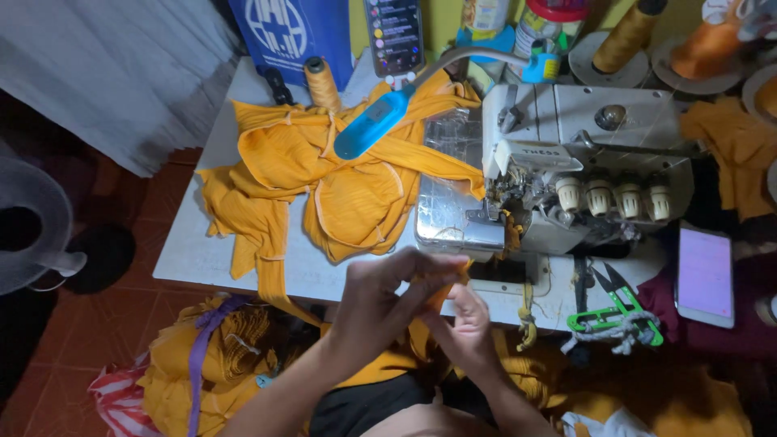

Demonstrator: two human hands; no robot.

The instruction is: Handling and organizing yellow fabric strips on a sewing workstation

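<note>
My left hand (pixel 379 298) and my right hand (pixel 465 324) meet in front of the sewing machine (pixel 583 154), both pinching a small piece of orange fabric (pixel 450 285). The fabric piece is mostly hidden by my fingers. It sits just below the machine's presser foot area (pixel 500 217). A heap of sewn orange fabric pieces (pixel 332 174) lies on the white table (pixel 194 251) to the left of the machine.
Green thread snips (pixel 619 311) lie at the table's right front. A phone (pixel 704 275) rests at the right. A blue lamp (pixel 374 121) hangs over the heap. Thread cones (pixel 324 81) stand behind. A bundle of orange fabric (pixel 206 364) sits on the floor, left.
</note>
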